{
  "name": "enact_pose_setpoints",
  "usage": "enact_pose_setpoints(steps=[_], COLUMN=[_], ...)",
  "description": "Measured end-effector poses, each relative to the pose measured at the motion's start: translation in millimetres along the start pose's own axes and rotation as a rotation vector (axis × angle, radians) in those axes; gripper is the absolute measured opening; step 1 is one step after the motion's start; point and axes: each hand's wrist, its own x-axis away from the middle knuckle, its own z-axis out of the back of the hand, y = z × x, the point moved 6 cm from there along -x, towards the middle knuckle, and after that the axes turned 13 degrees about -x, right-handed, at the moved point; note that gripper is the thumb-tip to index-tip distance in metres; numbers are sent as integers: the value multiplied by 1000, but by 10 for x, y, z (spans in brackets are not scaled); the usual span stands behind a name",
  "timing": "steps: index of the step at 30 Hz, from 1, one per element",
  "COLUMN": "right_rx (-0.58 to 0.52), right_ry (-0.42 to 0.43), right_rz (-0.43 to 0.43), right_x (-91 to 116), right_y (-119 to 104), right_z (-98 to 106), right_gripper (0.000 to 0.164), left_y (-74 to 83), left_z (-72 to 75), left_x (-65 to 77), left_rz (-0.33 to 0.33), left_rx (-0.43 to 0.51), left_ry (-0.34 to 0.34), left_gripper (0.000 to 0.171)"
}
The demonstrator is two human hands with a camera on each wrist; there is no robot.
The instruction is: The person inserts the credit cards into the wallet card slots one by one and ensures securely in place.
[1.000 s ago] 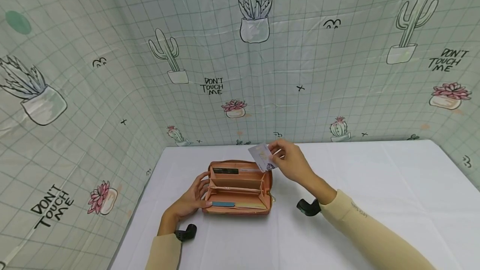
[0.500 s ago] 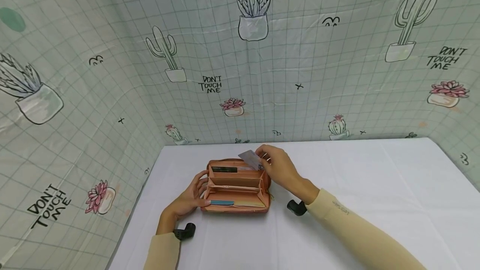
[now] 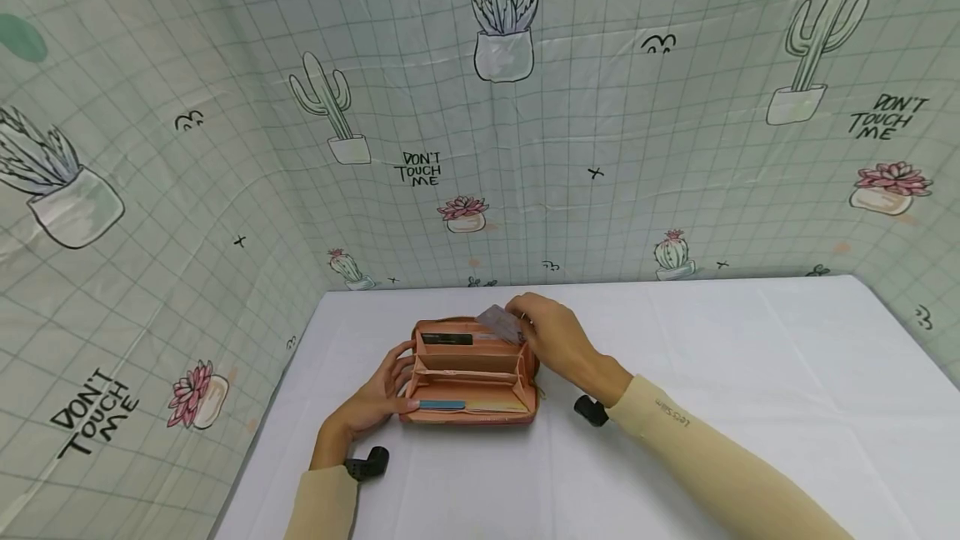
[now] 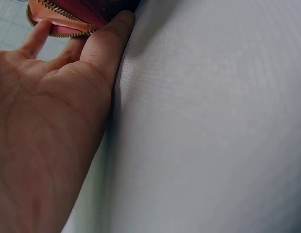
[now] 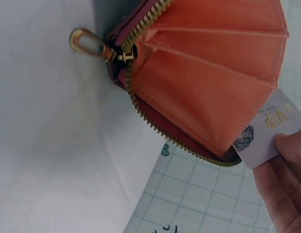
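An orange zip wallet [image 3: 471, 375] lies open on the white table [image 3: 712, 373], its card slots facing up. My left hand [image 3: 381, 401] holds the wallet's left end, thumb on the near edge and fingers on the side; the left wrist view shows fingertips against the zipper edge [image 4: 68, 26]. My right hand [image 3: 551, 336] pinches a grey VIP card [image 3: 498, 322] at the wallet's far right corner, its lower edge at the far pocket. In the right wrist view the card [image 5: 269, 128] pokes out behind the wallet's gusset [image 5: 209, 73], with the zip pull [image 5: 90, 43] hanging free.
A black card [image 3: 447, 339] sits in a far slot and a blue card [image 3: 441, 404] in a near slot. A cactus-print sheet [image 3: 480, 123] walls the table at the back and left. White tabletop stretches to the right.
My right hand has carried the grey card down and left from above the wallet's far right corner to the far pocket edge. The left hand stays put on the wallet.
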Motion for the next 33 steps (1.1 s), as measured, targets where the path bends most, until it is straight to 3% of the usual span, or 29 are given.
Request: enact_pose_setpoints(steps=[33], right_rx=[189], right_ry=[-284], right_rz=[51], right_x=[-222], right_y=[-105], right_z=[-162], right_gripper=[21], left_y=[-1], left_z=[-6], left_x=[5], left_rz=[-8], left_rx=[-6], left_ry=[4], left_gripper=[106])
